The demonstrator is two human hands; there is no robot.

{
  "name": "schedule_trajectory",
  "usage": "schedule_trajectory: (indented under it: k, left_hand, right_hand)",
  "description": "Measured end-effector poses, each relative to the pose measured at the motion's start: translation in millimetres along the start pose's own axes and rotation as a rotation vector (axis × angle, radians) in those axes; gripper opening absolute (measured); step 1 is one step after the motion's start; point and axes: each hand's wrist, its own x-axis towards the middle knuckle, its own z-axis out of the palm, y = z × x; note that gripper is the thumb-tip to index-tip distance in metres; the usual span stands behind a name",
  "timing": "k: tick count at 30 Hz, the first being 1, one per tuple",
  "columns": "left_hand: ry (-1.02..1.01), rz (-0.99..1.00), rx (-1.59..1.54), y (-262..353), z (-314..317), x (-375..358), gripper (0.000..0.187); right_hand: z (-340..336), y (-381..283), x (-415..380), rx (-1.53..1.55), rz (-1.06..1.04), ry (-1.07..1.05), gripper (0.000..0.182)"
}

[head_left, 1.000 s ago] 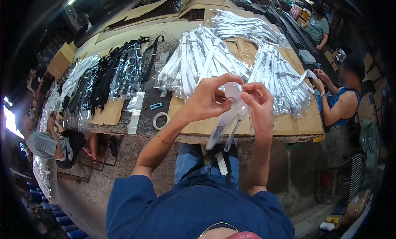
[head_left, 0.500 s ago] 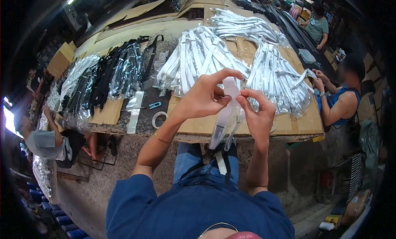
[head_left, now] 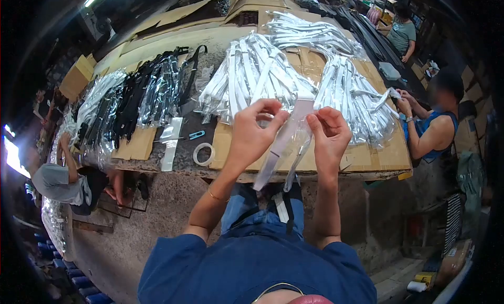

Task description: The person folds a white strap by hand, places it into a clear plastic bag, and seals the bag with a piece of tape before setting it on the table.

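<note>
A pale strap in a clear plastic sleeve [head_left: 287, 128] hangs at a slant between my hands, its lower end past the table's front edge. My left hand [head_left: 255, 132] is closed, with thumb and forefinger together at the sleeve's left edge. On the other side, the thumb and curled fingers of my right hand [head_left: 329, 137] pinch the right edge near the top. Just behind lie fanned white straps in clear sleeves [head_left: 257, 67], with another fan of bagged white straps [head_left: 353, 107] to the right.
Left on the table are a tape roll [head_left: 203, 154], a blue clip [head_left: 197, 135], a flat clear sleeve [head_left: 170, 144] and bagged black straps [head_left: 134, 102]. Cardboard [head_left: 375, 158] covers the front right. One co-worker [head_left: 438, 128] works at the right, another person [head_left: 58, 180] at the left.
My left hand has moved down and left, off the sleeve's top, which now shows. The sleeve has turned to a steeper slant and sits more in the open. My right hand's fingers are more curled.
</note>
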Motion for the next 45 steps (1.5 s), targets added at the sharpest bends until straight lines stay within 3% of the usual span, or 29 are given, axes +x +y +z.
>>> schedule_trajectory:
  k: [4, 7, 15, 20, 22, 25, 27, 28, 29, 30, 31, 32, 34, 36, 39, 42, 45]
  left_hand:
    - [-0.045, -0.102, -0.190, -14, 6, -3, 0.023]
    - [-0.086, -0.043, -0.298, -16, 8, -3, 0.020]
    - [-0.080, -0.088, -0.309, -21, 6, -3, 0.013]
    - [-0.022, -0.166, -0.300, -15, 14, -6, 0.013]
    - [-0.002, 0.029, -0.242, -27, 17, -6, 0.015]
    - [-0.024, -0.080, -0.350, -24, 9, -3, 0.011]
    - [0.024, -0.086, -0.295, -28, 10, -4, 0.011]
    - [0.068, -0.094, -0.240, -31, 11, -4, 0.012]
    - [0.068, -0.093, -0.240, -33, 14, -4, 0.012]
    - [0.200, 0.020, -0.115, -35, 19, -5, 0.012]
    - [0.330, 0.131, 0.010, -36, 22, -7, 0.013]
    - [0.330, 0.128, 0.008, -36, 23, -10, 0.013]
    - [0.450, 0.403, 0.221, -34, 25, -14, 0.021]
    - [0.406, 0.387, 0.176, -29, 23, -16, 0.031]
    - [0.142, 0.551, 0.141, -16, 16, -17, 0.035]
    - [0.049, 0.625, 0.188, -24, -1, -7, 0.034]
    - [0.132, 0.659, 0.201, -10, -17, 13, 0.031]
  right_hand:
    - [7, -4, -5, -0.012, 0.029, -0.006, 0.021]
    - [8, 0, -7, -0.006, 0.007, -0.007, 0.020]
    - [5, -2, 0, 0.054, 0.171, -0.152, 0.025]
    - [8, 2, -1, -0.040, 0.092, -0.127, 0.022]
    - [9, 5, -1, -0.051, 0.064, -0.118, 0.021]
    - [15, 6, 0, -0.068, 0.072, -0.123, 0.020]
    - [21, -2, 1, -0.721, -0.553, -0.086, 0.021]
    - [23, -8, -1, -0.721, -0.554, -0.086, 0.021]
    - [25, -14, -5, -0.674, -0.410, -0.106, 0.022]
    - [28, -17, -8, -0.624, -0.266, -0.128, 0.023]
    - [32, -17, -9, -0.624, -0.264, -0.131, 0.023]
    - [35, -17, -9, -0.589, -0.253, -0.181, 0.022]
    - [37, -16, -10, -0.556, -0.242, -0.229, 0.022]
    - [38, -11, -9, -0.363, -0.095, -0.200, 0.026]
    - [36, -4, -7, -0.102, -0.018, -0.138, 0.031]
    - [31, -1, 1, -0.088, -0.085, -0.189, 0.035]
    - [27, -7, 3, -0.064, 0.033, -0.244, 0.035]
